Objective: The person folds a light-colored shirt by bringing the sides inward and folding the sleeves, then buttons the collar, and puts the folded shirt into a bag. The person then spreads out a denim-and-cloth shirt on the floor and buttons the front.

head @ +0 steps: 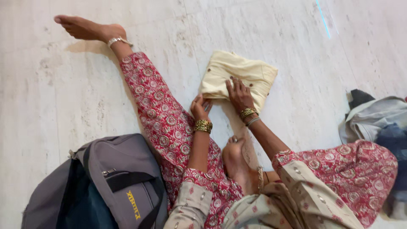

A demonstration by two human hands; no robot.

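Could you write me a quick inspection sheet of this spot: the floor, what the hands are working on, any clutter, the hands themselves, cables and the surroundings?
Surface: pale marble floor, mottled, with faint tile joints.
Job's things: cream folded garment lying flat on the floor, small buttons showing.
Clutter: grey backpack by the outstretched leg; heap of grey and dark clothes at the right edge.
Hands: left hand at the garment's near edge, fingers curled; right hand pressed flat on top of the garment. Both wrists wear gold bangles.
Cables: nothing seen.
Surroundings: person sits on the floor in red patterned clothing, one leg stretched out, one foot tucked in.
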